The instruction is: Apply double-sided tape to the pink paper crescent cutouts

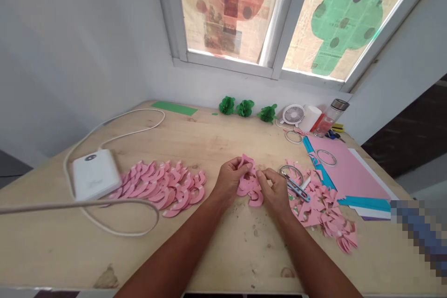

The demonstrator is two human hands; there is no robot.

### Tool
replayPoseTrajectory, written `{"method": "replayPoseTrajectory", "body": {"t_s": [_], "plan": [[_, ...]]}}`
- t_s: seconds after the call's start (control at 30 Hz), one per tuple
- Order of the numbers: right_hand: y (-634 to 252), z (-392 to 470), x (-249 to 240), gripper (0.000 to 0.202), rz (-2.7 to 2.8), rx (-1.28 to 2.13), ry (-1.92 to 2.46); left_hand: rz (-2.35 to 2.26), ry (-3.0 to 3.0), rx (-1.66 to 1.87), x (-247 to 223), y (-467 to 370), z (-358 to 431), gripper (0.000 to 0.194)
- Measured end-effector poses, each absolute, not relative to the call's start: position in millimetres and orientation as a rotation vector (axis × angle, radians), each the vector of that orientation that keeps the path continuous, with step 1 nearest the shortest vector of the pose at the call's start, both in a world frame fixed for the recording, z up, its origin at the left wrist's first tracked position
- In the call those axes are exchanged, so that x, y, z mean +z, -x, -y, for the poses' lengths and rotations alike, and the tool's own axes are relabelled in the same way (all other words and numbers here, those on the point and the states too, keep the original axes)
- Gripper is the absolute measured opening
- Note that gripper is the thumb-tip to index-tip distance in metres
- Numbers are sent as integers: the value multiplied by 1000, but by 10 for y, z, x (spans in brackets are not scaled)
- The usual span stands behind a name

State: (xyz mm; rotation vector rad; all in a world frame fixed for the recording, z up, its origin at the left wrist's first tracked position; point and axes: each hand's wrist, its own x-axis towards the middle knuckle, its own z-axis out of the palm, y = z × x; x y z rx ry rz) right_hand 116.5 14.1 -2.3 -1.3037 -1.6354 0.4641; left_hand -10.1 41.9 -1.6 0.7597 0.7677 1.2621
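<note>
My left hand [231, 178] is closed on a pink paper piece [247, 160], pinching it between thumb and fingers. At the paper's right edge, my right hand [274, 191] has its thumb and forefinger pinched together on it. More pink curved cut-outs [256, 199] lie on the table just under and between the hands. To the left, a spread of overlapping pink ring-shaped cut-outs [171, 188] rests on the wood. Right of my right hand lie a utility knife [298, 190], a roll of tape [295, 168] and a heap of pink paper scraps [324, 214].
A white box-like device [96, 174] with a looping white cable [132, 232] sits at left. Green paper flowers [245, 108], a small fan [293, 114] and a glass bottle [330, 118] stand along the back. Coloured paper sheets [352, 172] lie at right, with a green strip [174, 108] behind.
</note>
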Motion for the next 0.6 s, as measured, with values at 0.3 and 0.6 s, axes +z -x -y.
{"method": "replayPoseTrajectory", "body": {"t_s": [0.3,0.6], "plan": [[-1787,-332,263,24,1393,531,1547,-941,-905,1116,-30,94,-417,19],[-2125,-410,58,21,1947,31,1960,-943,-889,1080,24,63,-380,30]]}}
